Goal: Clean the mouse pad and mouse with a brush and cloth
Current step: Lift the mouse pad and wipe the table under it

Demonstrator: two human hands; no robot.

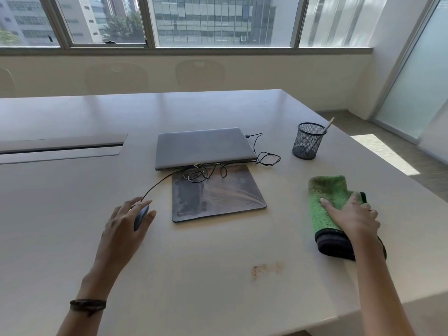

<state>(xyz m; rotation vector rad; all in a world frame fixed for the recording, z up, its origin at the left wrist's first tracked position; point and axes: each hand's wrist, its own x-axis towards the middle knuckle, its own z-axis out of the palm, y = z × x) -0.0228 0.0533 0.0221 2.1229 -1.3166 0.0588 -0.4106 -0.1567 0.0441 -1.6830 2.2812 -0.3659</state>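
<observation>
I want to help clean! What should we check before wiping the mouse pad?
1. Dark patterned rectangular mouse pad bare: not ok, black cable loops lie on it.
2. Dark grey computer mouse off that pad: ok, the left hand holds it on the white table.
3. Green fluffy cloth in grip: ok, the right hand grips it.
4. Brush ready: cannot tell; a pale stick stands in the black mesh cup.
5. Grey laptop shut: ok.

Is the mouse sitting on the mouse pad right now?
No, the left hand holds the mouse off to the left of the mouse pad.
</observation>
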